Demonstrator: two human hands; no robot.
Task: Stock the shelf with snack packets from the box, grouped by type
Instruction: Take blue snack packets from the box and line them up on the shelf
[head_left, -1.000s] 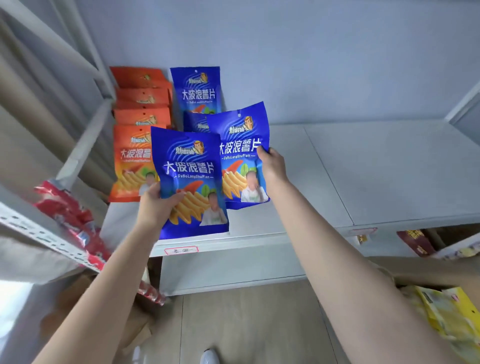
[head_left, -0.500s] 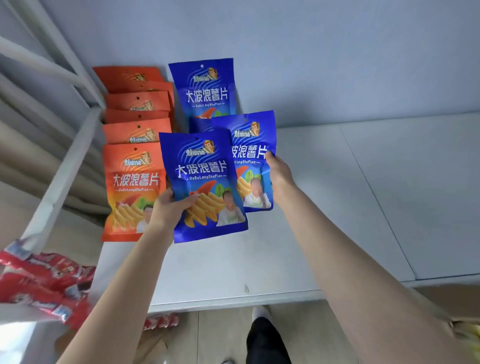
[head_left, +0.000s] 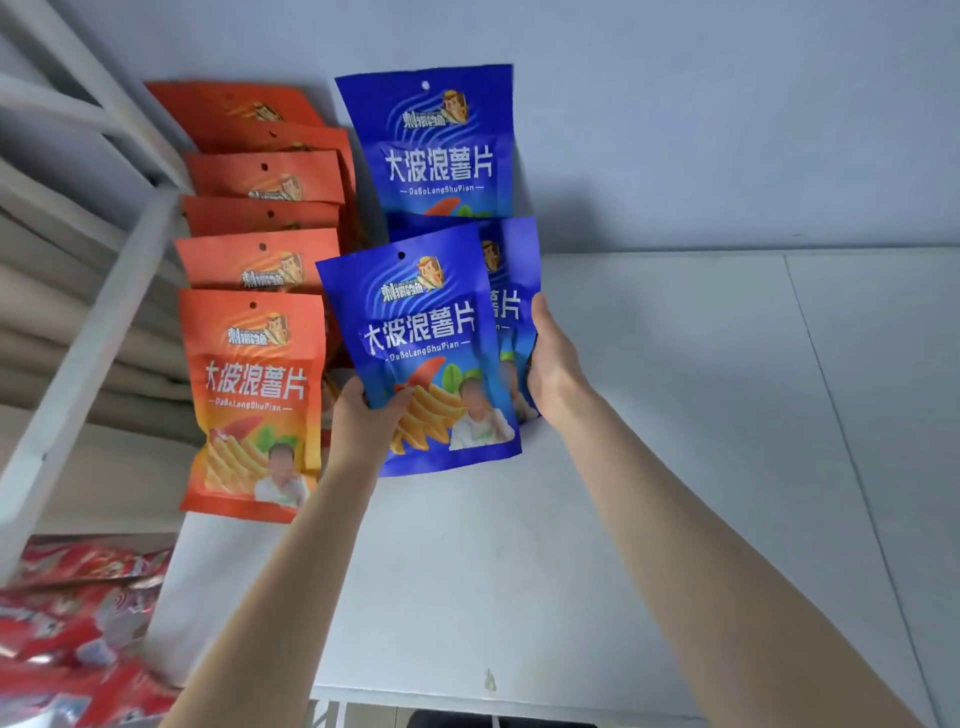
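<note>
Blue front packet (head_left: 426, 358) is pinched by fingers of the left hand (head_left: 363, 421), the second packet (head_left: 511, 280) gripped by the right hand (head_left: 553, 364), at the shelf (head_left: 675, 415). Released leaning loosely, they could slump forward or nudge the orange row (head_left: 249, 395).

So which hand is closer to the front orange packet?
Left. The left hand grips the near blue packet by its lower corner, right beside the front orange packet. The right hand grips the second blue packet by its edge, farther right, beyond the near one.
</note>
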